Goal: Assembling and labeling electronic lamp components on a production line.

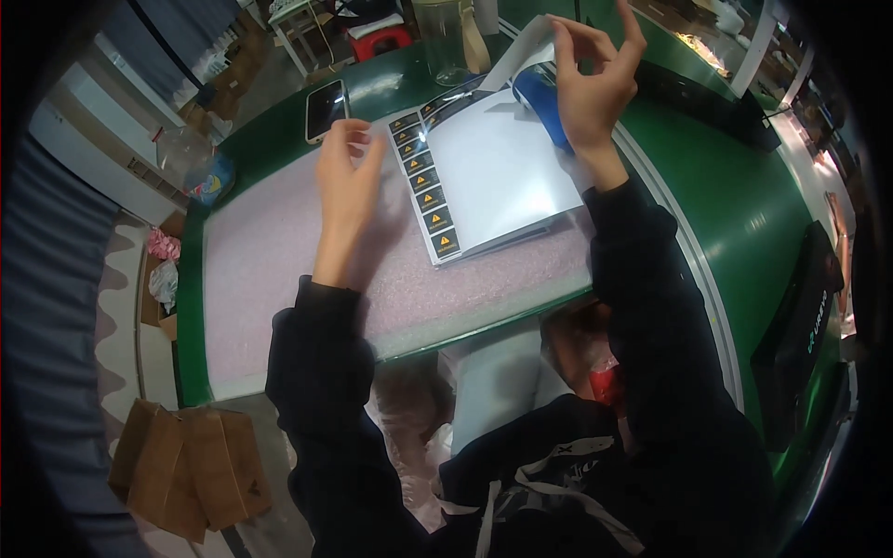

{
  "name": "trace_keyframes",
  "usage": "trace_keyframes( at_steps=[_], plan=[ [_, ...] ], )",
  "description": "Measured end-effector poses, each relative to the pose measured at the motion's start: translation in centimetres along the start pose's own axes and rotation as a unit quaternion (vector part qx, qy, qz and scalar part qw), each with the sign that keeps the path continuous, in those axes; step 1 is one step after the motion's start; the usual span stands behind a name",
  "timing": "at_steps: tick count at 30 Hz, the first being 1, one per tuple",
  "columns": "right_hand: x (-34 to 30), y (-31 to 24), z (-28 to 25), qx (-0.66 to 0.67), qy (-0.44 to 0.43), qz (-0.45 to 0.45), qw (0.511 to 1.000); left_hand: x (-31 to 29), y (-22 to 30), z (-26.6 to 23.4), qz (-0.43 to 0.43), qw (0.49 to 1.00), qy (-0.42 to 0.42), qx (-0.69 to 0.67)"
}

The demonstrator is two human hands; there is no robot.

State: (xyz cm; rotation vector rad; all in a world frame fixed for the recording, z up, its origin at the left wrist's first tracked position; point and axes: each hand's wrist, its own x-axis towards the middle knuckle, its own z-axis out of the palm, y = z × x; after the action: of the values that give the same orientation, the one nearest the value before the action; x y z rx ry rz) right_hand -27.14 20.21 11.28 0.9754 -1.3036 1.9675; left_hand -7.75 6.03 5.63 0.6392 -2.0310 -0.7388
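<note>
A stack of label sheets (498, 167) lies on a pinkish padded wrap (279, 270) covering part of the green table. Down its left side runs a column of black labels with orange warning triangles (428, 200); the rest of the top sheet is bare white. My right hand (595, 93) is raised over the far right corner, thumb and forefinger pinching a curled white strip (523, 56), other fingers spread. Beneath that hand sits a rounded blue object (542, 104), partly hidden. My left hand (349, 177) hovers left of the labels, fingers curled toward the thumb; anything between them is too small to make out.
A phone (326, 110) lies beyond my left hand. Toward the far edge stands a clear pitcher (445, 46). A plastic bottle (206, 172) is at the table's left corner, and an open cardboard box (191, 470) below it. A long black box (791, 325) is at the right.
</note>
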Motion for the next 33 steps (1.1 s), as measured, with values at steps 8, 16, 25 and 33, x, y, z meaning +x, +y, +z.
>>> trace_keyframes(
  at_steps=[8, 16, 25, 33],
  plan=[
    [0.4, -0.4, 0.0, -0.028, -0.014, 0.009, 0.999, -1.8, 1.6, 1.7, 0.336, 0.911, -0.152, 0.185],
    [-1.8, 0.8, 0.1, -0.055, -0.082, -0.167, 0.981, -1.3, 4.0, 0.9, 0.119, 0.97, -0.197, -0.08],
    [-4.5, -1.0, 2.0, 0.017, -0.251, -0.362, 0.897, -1.4, 4.7, -0.4, -0.124, 0.719, -0.248, -0.638],
    [-3.5, -0.7, 1.1, 0.021, -0.226, -0.398, 0.889, 0.0, 1.7, -1.7, -0.206, 0.66, -0.06, -0.72]
  ],
)
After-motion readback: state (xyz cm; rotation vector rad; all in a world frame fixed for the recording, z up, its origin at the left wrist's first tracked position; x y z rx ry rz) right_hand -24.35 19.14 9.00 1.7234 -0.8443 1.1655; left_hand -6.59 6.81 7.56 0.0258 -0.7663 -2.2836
